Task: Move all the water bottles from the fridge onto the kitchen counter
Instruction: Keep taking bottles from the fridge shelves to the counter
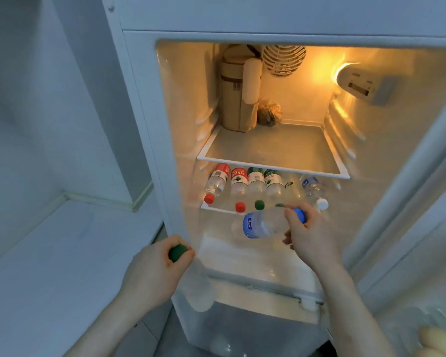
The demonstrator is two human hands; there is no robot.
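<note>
We are holding two bottles in front of the open fridge (144, 130). Our right hand (304, 235) is gripping a blue-cap bottle (265, 225) by its neck, fingers curled around the cap end, and the bottle is lying almost level, its bottom pointing left, just in front of the lower shelf (216, 208). Our left hand (157, 264) is closing its fingers around the green cap (178, 252) of a clear bottle (201, 292), which is hanging down below the hand, near the fridge's left front edge. The bottle body is blurred.

More bottles are lying on the lower shelf with their caps toward us: two red-cap bottles (218, 182) at the left edge, then green-cap ones (256, 186) in the middle, and a white-cap bottle (316, 193) toward the right edge. They are lying side by side.

On the upper shelf (273, 166), a beige bag (236, 99) is standing in the back left corner, and a small wrapped thing (269, 113) is sitting just beside it. The worktop (49, 253) is lying to the left of the fridge.
</note>
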